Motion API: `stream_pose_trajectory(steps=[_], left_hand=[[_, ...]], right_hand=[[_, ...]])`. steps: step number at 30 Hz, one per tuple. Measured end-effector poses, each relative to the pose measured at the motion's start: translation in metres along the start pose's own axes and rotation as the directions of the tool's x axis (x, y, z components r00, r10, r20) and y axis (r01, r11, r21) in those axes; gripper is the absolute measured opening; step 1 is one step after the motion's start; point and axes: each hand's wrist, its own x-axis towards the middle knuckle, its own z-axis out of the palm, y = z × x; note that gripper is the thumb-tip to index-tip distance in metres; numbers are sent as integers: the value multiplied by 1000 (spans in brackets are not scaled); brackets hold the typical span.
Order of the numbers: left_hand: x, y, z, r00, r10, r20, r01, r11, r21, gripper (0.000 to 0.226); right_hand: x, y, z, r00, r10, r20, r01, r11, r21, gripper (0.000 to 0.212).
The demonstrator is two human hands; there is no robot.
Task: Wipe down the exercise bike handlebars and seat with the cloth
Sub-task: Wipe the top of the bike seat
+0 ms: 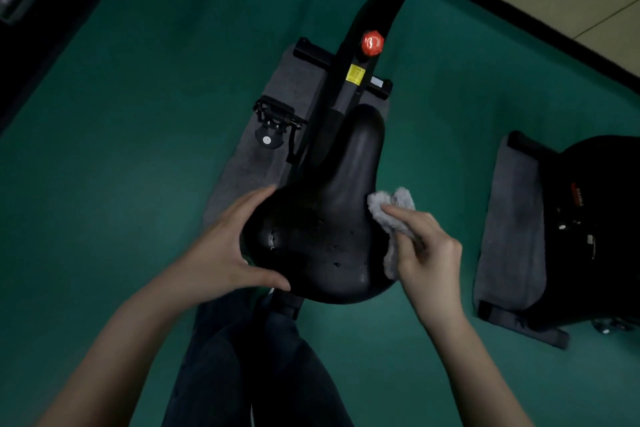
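The black bike seat (329,218) fills the middle of the head view, its narrow nose pointing away from me. Small pale specks and a scuff mark its wide rear part. My left hand (225,250) grips the seat's left rear edge, thumb underneath and fingers over the rim. My right hand (426,250) presses a crumpled grey cloth (391,208) against the seat's right side. The handlebars are out of view.
The bike frame (374,21) with a red knob (372,43) and a yellow label runs away from the seat. A pedal (277,121) sticks out on the left above a grey mat (287,87). Another black machine (595,229) stands on a mat at the right. Green floor surrounds everything.
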Motion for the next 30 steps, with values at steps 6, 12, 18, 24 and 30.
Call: stream_pose_trajectory(steps=[6, 12, 18, 24, 30], left_hand=[[1, 2, 1, 1000, -4, -16, 4, 1000, 3, 113], [1, 3, 4, 998, -44, -52, 41, 998, -52, 113], [1, 10, 7, 997, -55, -59, 46, 989, -139, 105], [-1, 9, 7, 995, -79, -55, 72, 989, -126, 106], [-2, 8, 7, 993, -97, -64, 89, 990, -110, 106]], right_hand=[[-2, 9, -9, 996, -55, 68, 51, 996, 72, 44], [51, 30, 1, 914, 215, 343, -341, 867, 363, 37], [25, 53, -12, 909, 206, 362, -363, 818, 447, 32], [29, 57, -5, 897, 223, 381, -411, 737, 537, 35], [24, 69, 1, 881, 252, 401, -458, 669, 585, 33]])
